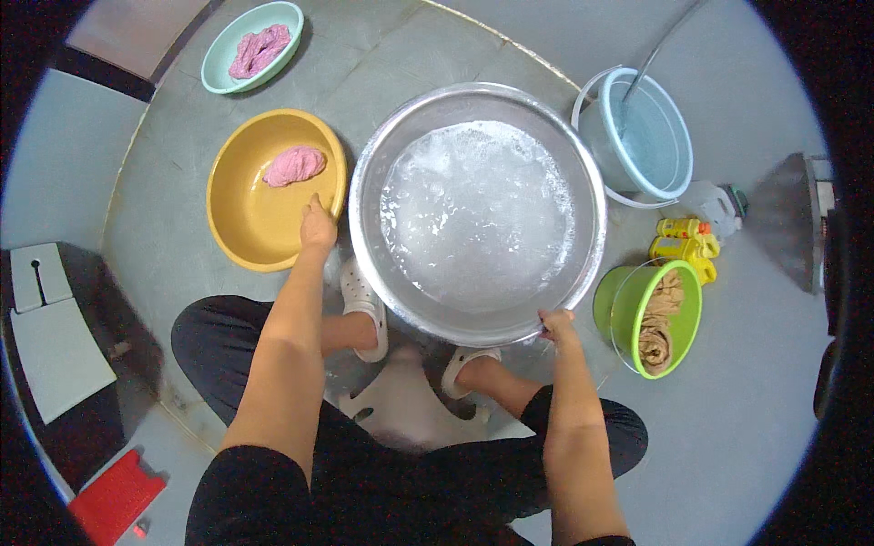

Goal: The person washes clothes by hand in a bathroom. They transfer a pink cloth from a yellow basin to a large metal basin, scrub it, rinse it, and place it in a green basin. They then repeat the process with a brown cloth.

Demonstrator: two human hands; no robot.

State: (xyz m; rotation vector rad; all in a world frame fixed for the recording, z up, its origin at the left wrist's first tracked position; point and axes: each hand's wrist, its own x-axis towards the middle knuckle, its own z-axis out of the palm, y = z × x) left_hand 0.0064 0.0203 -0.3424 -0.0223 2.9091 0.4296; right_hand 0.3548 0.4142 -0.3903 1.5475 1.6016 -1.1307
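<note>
Between my legs stands a wide metal basin [364, 218] of cloudy, sudsy water [478, 218]. My right hand [558, 325] is closed on its near right rim. To the left, my left hand [318, 224] reaches over the near right side of a yellow basin [238, 214]. Its fingers look loosely stretched out, and I see nothing held in them. Just beyond those fingertips a bunched, wet pink cloth [296, 166] lies in the yellow basin, apart from my hand.
A mint-green basin [217, 68] with purple-pink cloth stands far left. At right are a light-blue bucket [628, 150] with a hose in it, yellow bottles [678, 248] and a green bucket [619, 305] holding brown cloth. A white stool [414, 409] is under me.
</note>
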